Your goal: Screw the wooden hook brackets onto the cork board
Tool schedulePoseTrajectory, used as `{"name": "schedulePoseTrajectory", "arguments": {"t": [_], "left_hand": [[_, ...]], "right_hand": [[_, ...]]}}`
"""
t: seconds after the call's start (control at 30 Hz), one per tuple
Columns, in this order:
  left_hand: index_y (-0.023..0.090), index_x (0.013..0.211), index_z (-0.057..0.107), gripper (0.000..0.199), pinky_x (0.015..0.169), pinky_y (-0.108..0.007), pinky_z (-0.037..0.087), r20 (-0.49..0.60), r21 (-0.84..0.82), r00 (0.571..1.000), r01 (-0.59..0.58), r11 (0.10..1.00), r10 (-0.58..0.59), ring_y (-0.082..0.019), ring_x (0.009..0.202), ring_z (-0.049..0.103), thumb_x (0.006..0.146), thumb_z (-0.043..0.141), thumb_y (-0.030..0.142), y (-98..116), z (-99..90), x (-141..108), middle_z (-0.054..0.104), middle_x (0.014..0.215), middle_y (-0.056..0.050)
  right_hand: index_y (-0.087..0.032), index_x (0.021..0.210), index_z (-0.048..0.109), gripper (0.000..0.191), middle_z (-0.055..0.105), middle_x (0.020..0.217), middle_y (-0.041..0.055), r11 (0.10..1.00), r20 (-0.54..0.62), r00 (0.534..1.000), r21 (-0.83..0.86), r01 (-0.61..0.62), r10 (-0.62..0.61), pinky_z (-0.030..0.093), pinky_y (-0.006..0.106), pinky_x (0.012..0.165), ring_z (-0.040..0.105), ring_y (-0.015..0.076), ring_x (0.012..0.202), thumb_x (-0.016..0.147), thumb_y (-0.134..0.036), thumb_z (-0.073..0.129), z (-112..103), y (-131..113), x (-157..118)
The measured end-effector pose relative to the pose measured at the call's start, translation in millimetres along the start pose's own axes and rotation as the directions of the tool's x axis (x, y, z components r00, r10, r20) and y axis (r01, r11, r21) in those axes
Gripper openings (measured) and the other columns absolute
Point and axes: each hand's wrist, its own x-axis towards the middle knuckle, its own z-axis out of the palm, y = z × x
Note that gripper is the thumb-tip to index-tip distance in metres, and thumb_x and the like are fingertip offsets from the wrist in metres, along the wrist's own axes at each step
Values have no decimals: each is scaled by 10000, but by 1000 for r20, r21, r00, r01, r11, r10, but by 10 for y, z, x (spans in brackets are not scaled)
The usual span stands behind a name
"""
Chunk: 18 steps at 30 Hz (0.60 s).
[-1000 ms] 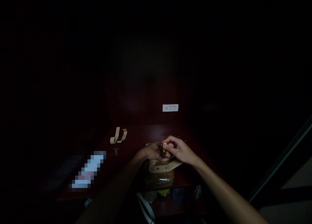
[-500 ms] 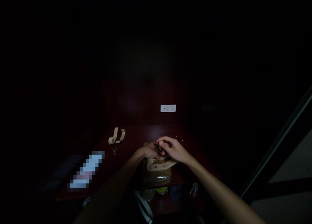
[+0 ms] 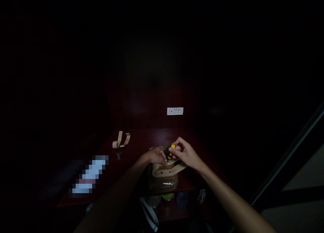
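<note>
My right hand grips a small screwdriver with a yellow and black handle, its lower end pointing down at a curved pale wooden piece. That piece has two dark holes near its front and lies on a package wrapped in shiny tape. My left hand rests on the wooden piece from the left, fingertips pressed close to the screwdriver's lower end. Whatever lies between those fingertips is too small and dark to make out.
Two curved wooden hooks lie at the back left of the dark red table, with several small screws in front of them. A blurred pale rectangle is at the left. A white socket panel is on the wall.
My right hand has shifted slightly right and tilted the screwdriver, so more of its yellow and black handle shows. My left hand has hardly moved.
</note>
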Motion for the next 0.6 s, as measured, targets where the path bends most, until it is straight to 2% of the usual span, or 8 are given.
{"name": "schedulePoseTrajectory", "arguments": {"t": [0.1, 0.2, 0.4, 0.47, 0.6], "left_hand": [[161, 763, 693, 294, 638, -206, 447, -9, 21, 1000, 25, 999, -25, -136, 702, 590, 505, 760, 287, 15, -1, -18, 678, 753, 12], [159, 808, 693, 318, 644, -210, 447, -5, -5, 1000, -7, 1000, 7, -137, 709, 587, 511, 756, 252, 42, -7, -48, 682, 774, 10], [142, 763, 676, 234, 626, -195, 430, 22, -78, 998, -58, 995, 60, -116, 678, 555, 531, 706, 133, 190, -16, -154, 653, 733, 23], [147, 746, 671, 215, 625, -188, 422, 29, -107, 995, -88, 990, 92, -107, 672, 547, 537, 682, 99, 234, -17, -182, 647, 722, 35], [149, 774, 674, 234, 615, -182, 423, 12, -132, 994, -109, 985, 112, -107, 673, 560, 545, 684, 102, 208, -5, -164, 663, 732, 30]], "right_hand": [[-194, 923, 529, 320, 542, 652, -33, 995, -14, 999, -82, 50, -51, 405, 220, 495, 517, 104, 547, 777, -455, 642, 7, -12, -12], [-202, 1035, 608, 328, 579, 874, 34, 981, 40, 995, -166, 98, -93, 444, 236, 540, 541, 102, 608, 820, -450, 590, 34, -70, -18], [-219, 1109, 628, 336, 592, 1115, 79, 982, 157, 980, -131, 140, -119, 488, 265, 609, 581, 97, 624, 916, -420, 440, 80, -181, -45], [-214, 1113, 624, 335, 637, 1023, 69, 986, 190, 977, -116, 122, -99, 489, 275, 632, 597, 115, 645, 914, -420, 450, 65, -193, -53], [-178, 1082, 599, 351, 654, 726, 22, 1000, 215, 977, -9, -9, 10, 485, 279, 630, 613, 147, 662, 873, -449, 518, 6, -167, -46]]}}
